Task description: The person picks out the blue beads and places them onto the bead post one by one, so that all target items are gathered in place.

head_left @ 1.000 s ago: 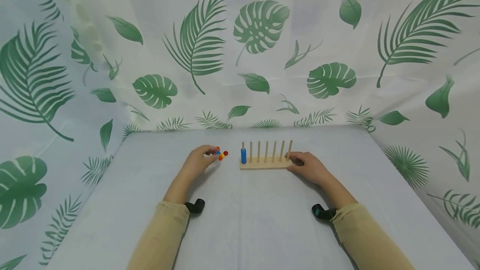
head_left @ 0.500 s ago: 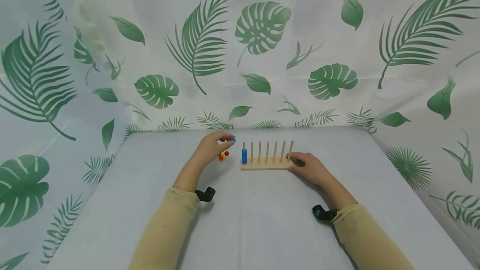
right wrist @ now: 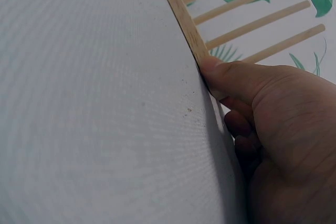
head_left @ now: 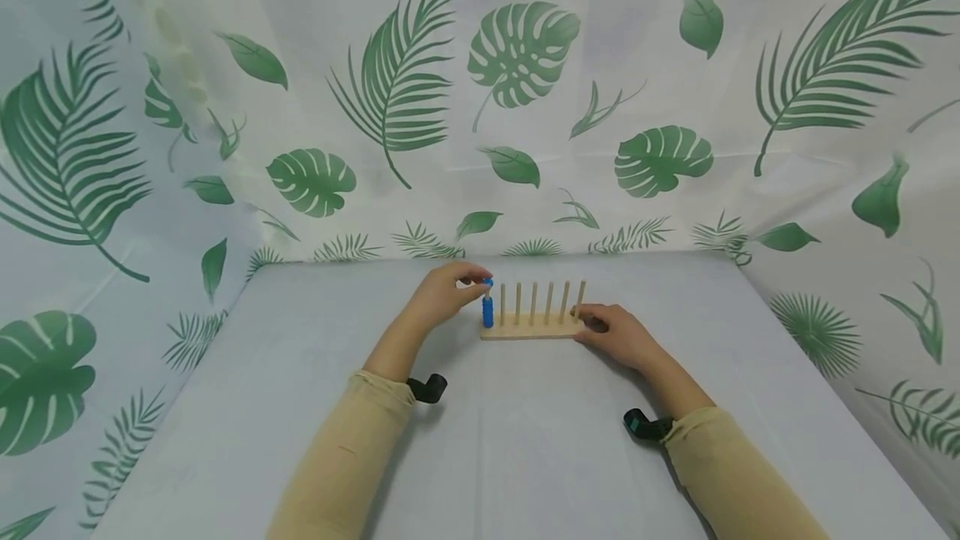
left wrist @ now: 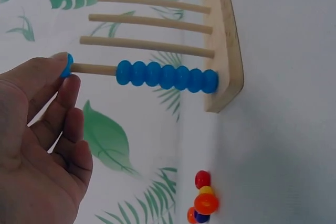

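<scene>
A wooden peg rack (head_left: 532, 330) stands on the table with a row of upright pegs. Several blue beads (left wrist: 167, 76) are stacked on its leftmost peg (left wrist: 94, 69); the other pegs are bare. Between thumb and forefinger my left hand (head_left: 444, 297) pinches another blue bead (left wrist: 67, 65), right at the tip of that peg. My right hand (head_left: 618, 333) grips the rack's right end, the thumb (right wrist: 226, 77) on its front edge and the other fingers mostly hidden behind.
Several loose beads in red, yellow, orange and dark blue (left wrist: 206, 203) lie on the table left of the rack, hidden behind my left hand in the head view. A leaf-patterned cloth (head_left: 525, 190) hangs behind the table (head_left: 540, 440).
My left hand has lifted a blue bead from the loose beads and carried it right to the top of the leftmost peg. My right hand has stayed at the rack's end.
</scene>
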`<state>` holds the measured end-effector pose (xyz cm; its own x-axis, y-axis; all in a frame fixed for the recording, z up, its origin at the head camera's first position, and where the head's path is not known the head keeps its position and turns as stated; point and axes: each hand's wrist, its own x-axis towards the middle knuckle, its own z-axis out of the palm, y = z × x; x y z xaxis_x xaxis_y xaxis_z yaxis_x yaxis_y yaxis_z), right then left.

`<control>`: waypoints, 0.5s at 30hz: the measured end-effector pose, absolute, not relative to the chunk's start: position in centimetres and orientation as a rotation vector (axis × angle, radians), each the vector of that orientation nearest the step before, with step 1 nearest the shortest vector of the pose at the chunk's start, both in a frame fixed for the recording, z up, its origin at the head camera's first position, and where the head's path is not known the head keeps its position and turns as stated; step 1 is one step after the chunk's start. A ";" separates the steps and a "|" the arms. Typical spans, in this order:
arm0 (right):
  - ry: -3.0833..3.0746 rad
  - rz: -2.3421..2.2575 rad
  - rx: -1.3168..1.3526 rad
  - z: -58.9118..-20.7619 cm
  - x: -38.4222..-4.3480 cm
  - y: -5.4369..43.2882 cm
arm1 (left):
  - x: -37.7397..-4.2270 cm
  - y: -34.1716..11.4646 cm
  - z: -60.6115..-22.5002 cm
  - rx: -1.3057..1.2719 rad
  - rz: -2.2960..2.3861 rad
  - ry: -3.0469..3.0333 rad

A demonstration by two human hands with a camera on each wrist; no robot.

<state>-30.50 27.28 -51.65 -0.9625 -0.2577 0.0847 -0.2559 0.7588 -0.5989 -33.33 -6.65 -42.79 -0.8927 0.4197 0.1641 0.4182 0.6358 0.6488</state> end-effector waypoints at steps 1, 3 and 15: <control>2.943 -1.003 -0.431 -51.7 -30.5 27.3 | -33.3 -6.6 -42.9 0.728 1.122 2.842; 2.945 -1.000 -0.439 -51.7 -30.5 27.3 | -33.3 -6.5 -43.1 0.717 1.121 2.841; 2.949 -1.005 -0.436 -51.5 -30.4 27.1 | -33.5 -6.6 -45.3 0.674 1.145 2.816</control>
<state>-30.44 27.14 -51.48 -0.9616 -0.2582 0.0926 -0.2610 0.7576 -0.5983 -33.55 -6.59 -45.32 -0.9059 0.4016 0.1342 0.3813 0.6360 0.6710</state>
